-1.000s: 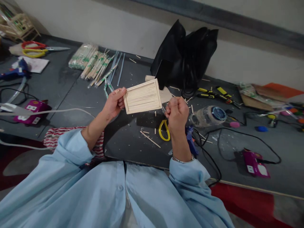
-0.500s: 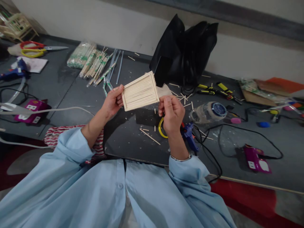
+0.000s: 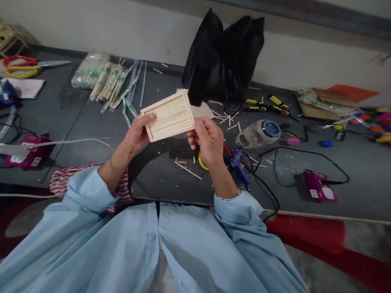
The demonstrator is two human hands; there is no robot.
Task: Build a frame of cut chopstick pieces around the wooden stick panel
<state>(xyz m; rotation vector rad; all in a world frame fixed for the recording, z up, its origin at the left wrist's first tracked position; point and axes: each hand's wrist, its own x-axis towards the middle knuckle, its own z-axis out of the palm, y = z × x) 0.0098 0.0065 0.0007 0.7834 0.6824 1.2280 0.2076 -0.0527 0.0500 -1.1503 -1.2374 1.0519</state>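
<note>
A small rectangular panel of thin wooden sticks (image 3: 171, 116), edged by a raised stick frame, is held tilted above the dark table. My left hand (image 3: 138, 132) grips its left end, thumb on the slatted face and fingers behind. My right hand (image 3: 207, 138) pinches its lower right corner between thumb and fingers. Below the right hand lie scissors with a yellow handle loop (image 3: 203, 161), partly hidden, and a blue glue gun (image 3: 238, 166). Short stick offcuts (image 3: 189, 170) are scattered on the table under the panel.
Behind the panel stand a black phone (image 3: 198, 85) and a black bag (image 3: 224, 57). Wrapped stick bundles (image 3: 111, 83) lie back left, near red-and-yellow scissors (image 3: 23, 67). To the right are a clear jar (image 3: 259, 134), cutters (image 3: 271, 105) and a purple box (image 3: 320, 186) with a black cable.
My left thumb has moved further onto the panel's face. My right hand has closed more firmly around the lower right corner. The whole view has shifted slightly, moving the table's things leftward.
</note>
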